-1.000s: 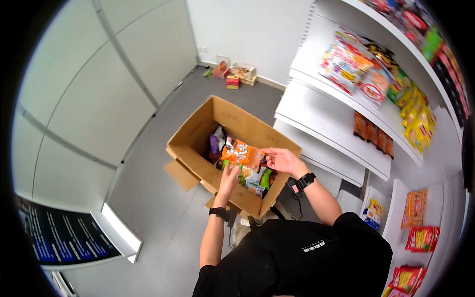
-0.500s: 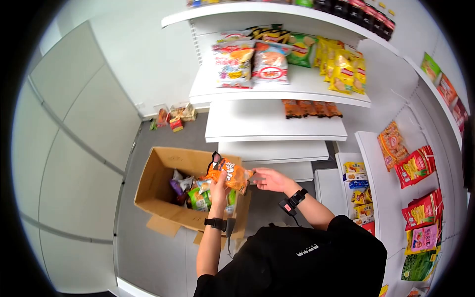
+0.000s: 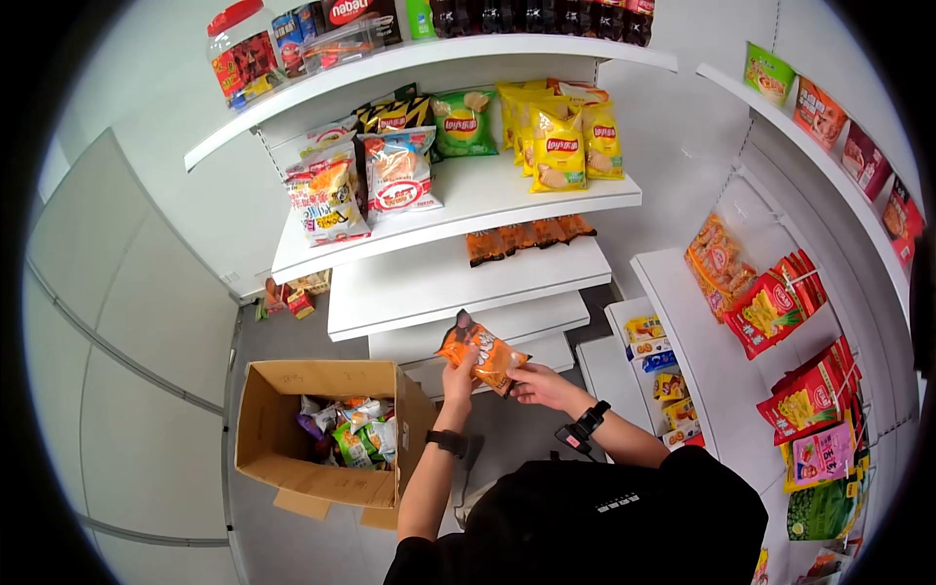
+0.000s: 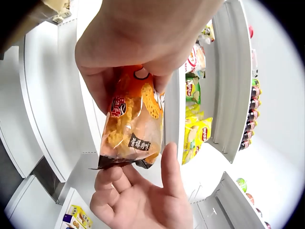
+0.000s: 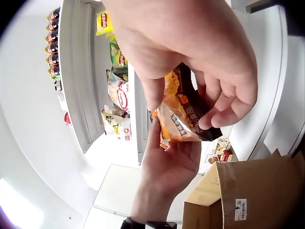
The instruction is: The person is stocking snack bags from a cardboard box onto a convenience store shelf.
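Note:
An orange snack bag [image 3: 485, 360] with a clear window and dark end is held up before the middle shelves. My left hand [image 3: 460, 378] grips its upper left part; in the left wrist view fingers and thumb wrap its orange top. At the other end is my right hand [image 3: 544, 385], its curled fingers at the bag's dark edge [image 5: 211, 132] and its thumb along the side. Yellow pieces show through the window of the bag [image 4: 127, 131]. Below left, an open cardboard box [image 3: 317, 480] contains several snack bags [image 3: 363, 429].
White shelves [image 3: 458, 292] stand ahead, with chip bags [image 3: 561, 146] on one and orange packets [image 3: 531, 237] in a row below. Bottles [image 3: 536, 16] line the top shelf. At the right, red snack bags [image 3: 770, 310] hang by a side shelf. Small packages [image 3: 297, 297] lie on the far floor.
The orange bag has been lifted out from over the box and carried right toward the shelves. The head view has turned right. The right hand has come in to the bag's end.

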Demonstrator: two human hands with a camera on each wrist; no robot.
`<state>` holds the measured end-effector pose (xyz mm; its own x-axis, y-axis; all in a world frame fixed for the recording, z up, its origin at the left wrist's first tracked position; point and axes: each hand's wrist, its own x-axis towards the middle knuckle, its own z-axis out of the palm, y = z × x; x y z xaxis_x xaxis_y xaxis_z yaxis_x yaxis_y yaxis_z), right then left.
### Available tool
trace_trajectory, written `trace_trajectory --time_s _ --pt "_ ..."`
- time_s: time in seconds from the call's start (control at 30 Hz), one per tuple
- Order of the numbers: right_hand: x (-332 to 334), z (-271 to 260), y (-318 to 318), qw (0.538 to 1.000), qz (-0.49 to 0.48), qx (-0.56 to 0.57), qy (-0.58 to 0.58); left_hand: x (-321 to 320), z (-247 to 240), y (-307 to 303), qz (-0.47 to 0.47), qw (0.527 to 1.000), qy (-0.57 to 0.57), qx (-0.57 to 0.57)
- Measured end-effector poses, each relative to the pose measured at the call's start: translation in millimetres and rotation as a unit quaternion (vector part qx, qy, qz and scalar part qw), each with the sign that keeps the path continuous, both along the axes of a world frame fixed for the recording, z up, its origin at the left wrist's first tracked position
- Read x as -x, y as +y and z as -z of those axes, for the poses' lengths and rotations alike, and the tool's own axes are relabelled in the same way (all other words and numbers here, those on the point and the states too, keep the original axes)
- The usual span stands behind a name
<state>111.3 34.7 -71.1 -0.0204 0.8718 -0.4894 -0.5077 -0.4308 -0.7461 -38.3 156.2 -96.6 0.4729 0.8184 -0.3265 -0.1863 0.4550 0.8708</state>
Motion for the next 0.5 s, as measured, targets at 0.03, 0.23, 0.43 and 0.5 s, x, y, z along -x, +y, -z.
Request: trace_trajectory --time_s 0.03,0.23,0.43,0.5 --pt "-1.7 -0.5 0.9 1.0 0.004 -0.003 -0.015 -2.2 -7.8 0.9 0.026 1.0 -0.001 0.006" --pt "-2.2 23.6 31.6 0.995 0.078 -0.054 0.043 11.0 -20.4 21.9 0.108 0.991 0.047 -0.065" --pt "-8.4 56.9 83.9 0.987 0.135 -0.042 0.078 45.2 -22.2 38.0 0.071 0.989 0.049 -0.12" --pt "-7.0 61.0 106.1 0.985 0.15 -0.023 0.087 57.6 -17.1 46.0 0.064 0.988 0.052 -0.128"
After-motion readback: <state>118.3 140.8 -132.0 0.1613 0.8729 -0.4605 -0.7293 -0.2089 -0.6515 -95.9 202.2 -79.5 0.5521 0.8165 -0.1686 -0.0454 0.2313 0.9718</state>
